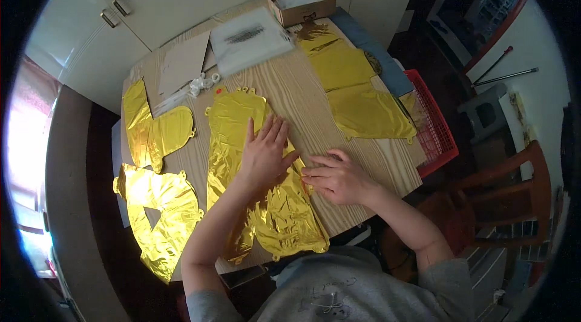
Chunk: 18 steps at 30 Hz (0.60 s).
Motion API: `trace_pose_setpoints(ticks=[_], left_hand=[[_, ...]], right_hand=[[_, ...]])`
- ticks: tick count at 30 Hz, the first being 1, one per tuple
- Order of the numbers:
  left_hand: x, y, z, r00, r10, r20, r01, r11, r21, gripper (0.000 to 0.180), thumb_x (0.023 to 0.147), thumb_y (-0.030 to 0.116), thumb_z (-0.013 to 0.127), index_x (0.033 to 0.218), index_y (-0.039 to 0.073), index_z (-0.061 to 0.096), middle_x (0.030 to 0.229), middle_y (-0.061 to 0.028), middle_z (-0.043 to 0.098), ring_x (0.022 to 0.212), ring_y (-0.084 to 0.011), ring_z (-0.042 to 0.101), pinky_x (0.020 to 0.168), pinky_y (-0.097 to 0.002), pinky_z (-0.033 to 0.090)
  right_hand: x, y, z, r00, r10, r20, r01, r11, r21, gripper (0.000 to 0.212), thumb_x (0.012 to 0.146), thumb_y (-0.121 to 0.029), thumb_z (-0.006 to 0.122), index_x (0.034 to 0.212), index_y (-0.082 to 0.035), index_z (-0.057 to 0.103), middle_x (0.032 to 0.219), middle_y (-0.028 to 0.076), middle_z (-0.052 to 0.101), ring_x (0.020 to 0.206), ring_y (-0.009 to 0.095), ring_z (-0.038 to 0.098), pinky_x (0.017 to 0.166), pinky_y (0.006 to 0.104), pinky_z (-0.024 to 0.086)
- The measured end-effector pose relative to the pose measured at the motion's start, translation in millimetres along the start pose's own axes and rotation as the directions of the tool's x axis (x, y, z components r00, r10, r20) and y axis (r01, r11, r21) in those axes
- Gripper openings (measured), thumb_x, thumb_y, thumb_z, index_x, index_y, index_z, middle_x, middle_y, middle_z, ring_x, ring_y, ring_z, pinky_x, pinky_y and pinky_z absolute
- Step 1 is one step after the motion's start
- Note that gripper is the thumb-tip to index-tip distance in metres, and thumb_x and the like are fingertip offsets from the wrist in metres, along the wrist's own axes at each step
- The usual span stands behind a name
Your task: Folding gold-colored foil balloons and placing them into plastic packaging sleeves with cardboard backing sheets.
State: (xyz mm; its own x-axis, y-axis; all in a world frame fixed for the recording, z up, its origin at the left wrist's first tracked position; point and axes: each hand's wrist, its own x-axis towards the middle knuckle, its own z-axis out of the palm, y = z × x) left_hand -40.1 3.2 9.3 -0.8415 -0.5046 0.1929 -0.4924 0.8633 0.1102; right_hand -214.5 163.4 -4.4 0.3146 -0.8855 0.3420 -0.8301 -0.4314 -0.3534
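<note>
A long, flat gold foil balloon [233,116], uninflated and creased, lies before me on the wooden table. My left hand [263,155] rests palm down on it with the fingers stretched out. At its right edge is my right hand [339,180], fingers apart and pointing left, the tips touching the foil's border. Small tabs stick out along the balloon's rim, and a red dot marks its far end. To the left lie a curved gold foil balloon [172,131] and a nearer one [172,195] with a hole. Another gold foil balloon [354,71] stretches along the right side.
At the back stand a cardboard box [302,4] and a stack of clear plastic bags [251,40]. A white ribbon bundle [203,83] lies near a pale board [181,65]. Beyond the table's right edge are a red plastic basket [445,134] and a wooden chair [529,195].
</note>
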Motion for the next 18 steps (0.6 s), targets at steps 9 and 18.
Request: trace_pose_setpoints(ticks=[9,18], left_hand=[[6.9,-3.8,1.6,0.99,-0.106,0.095,0.096,0.99,0.106,0.101,0.077,0.072,0.057,0.143,-0.003,0.038,0.15,-0.0181,0.038,0.143,-0.0357,0.028,0.112,-0.0663,0.013],[34.3,-25.4,-9.5,0.938,-0.163,0.306,0.119,0.98,0.158,0.137,0.057,0.09,0.056,0.147,-0.009,0.024,0.156,-0.0211,0.024,0.147,-0.0338,0.016,0.113,-0.0658,0.01]], right_hand=[[-0.1,-0.2,-1.6,1.0,0.003,-0.001,-0.003,1.0,0.01,0.024,0.083,-0.019,0.067,0.106,-0.018,0.074,0.122,-0.003,0.067,0.125,0.02,0.053,0.106,0.0452,0.032],[-3.0,-0.4,-4.9,0.999,-0.038,-0.006,0.038,0.999,0.005,0.019,0.085,-0.021,0.064,0.101,-0.017,0.075,0.116,-0.003,0.069,0.122,0.019,0.054,0.105,0.0458,0.033]])
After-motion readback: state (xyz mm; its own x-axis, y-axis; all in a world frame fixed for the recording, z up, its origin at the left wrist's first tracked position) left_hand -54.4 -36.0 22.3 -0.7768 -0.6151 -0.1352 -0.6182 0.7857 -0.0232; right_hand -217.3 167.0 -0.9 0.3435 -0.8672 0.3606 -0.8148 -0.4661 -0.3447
